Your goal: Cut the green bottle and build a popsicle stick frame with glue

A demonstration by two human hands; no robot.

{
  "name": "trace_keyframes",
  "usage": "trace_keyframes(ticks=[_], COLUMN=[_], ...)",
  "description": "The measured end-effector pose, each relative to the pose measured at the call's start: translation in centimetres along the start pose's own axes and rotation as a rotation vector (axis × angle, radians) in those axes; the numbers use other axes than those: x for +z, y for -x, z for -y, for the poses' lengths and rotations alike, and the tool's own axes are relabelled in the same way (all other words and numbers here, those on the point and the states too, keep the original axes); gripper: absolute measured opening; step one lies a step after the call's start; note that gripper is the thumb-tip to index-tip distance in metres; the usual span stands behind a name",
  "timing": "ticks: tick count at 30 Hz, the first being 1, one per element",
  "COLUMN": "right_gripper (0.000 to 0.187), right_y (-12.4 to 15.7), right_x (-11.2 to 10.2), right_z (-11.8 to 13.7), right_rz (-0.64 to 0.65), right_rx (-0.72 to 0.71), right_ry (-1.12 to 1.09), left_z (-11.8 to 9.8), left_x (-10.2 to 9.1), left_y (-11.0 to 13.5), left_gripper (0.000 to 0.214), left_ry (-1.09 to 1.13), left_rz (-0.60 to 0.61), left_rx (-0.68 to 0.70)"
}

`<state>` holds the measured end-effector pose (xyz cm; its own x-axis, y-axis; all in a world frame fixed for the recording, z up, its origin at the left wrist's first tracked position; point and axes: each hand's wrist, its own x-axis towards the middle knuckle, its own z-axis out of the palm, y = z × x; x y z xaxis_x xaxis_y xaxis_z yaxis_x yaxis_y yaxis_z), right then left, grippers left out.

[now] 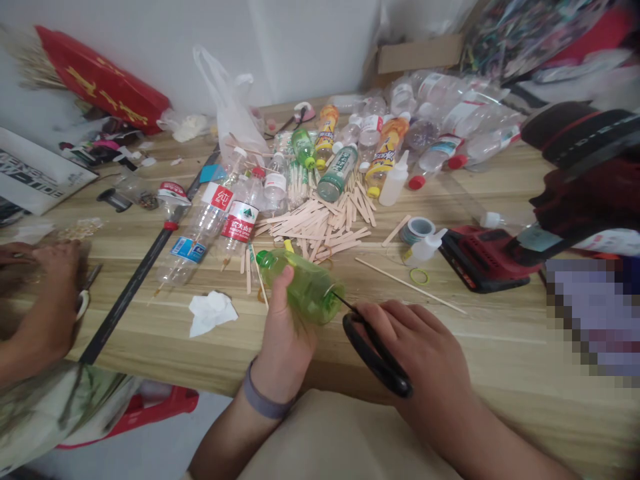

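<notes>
The green bottle [299, 285] tilts, black-handled scissors [384, 360] at its base.

A crowded wood-grain table [515, 367]
Flat wooden sticks [325, 223] lie heaped mid-table, plastic bottles [460, 120] clustered behind and to the right; a tape roll [406, 235], a yellow ring [420, 276] and a red-and-black power tool [545, 207] sit right. Leftward, a crumpled white tissue [213, 312] lies near a long black strip [132, 285]; small pieces [83, 229] beyond look like beads, though blurred.

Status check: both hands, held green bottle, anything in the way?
Left hand gripping green bottle. Right hand holding black-handled scissors, tip at bottle's base. Wooden sticks just beyond; nothing visibly blocking.
</notes>
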<state>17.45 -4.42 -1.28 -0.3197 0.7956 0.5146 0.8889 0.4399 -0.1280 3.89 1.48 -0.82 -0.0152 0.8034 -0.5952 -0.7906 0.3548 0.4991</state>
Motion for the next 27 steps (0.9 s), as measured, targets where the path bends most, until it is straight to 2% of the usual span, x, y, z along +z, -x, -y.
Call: trace_keyframes(ticks=[7,14,16,19,21,25,27], right_gripper=[0.031,0.029,0.028,0.033,0.032,0.025,0.026], right_y=[0.0,0.0,-0.1,-0.5,-0.8,-1.0,-1.2], right_x=[-0.2,1.1,1.2,1.1,1.0,0.9,1.1], right_z=[0.3,-0.1,-0.7,-1.6,-2.0,-2.2,-2.3], right_rz=[0.006,-0.064,0.022,0.246,0.237,0.061,0.085], right_rx=[0.029,0.111,0.157,0.241,0.183,-0.085,-0.112], right_ry=[0.0,-0.131,-0.294,-0.536,-0.411,0.017,0.022], left_z=[0.5,0.7,0.7,0.7,0.7,0.6,0.6], left_x=[-0.2,-0.6,-0.7,-0.7,-0.6,-0.3,-0.3], left_y=[0.2,0.2,0.1,0.0,0.0,-0.1,-0.2], left_gripper=[0.02,0.025,0.024,0.022,0.018,0.015,0.02], left_ry=[-0.018,-0.042,-0.038,-0.029,-0.02,-0.019,-0.023], left_rz=[0.029,0.061,0.076,0.097,0.079,0.055,0.073], left_rx=[0.037,0.116,0.148,0.206,0.221,0.118,0.072])
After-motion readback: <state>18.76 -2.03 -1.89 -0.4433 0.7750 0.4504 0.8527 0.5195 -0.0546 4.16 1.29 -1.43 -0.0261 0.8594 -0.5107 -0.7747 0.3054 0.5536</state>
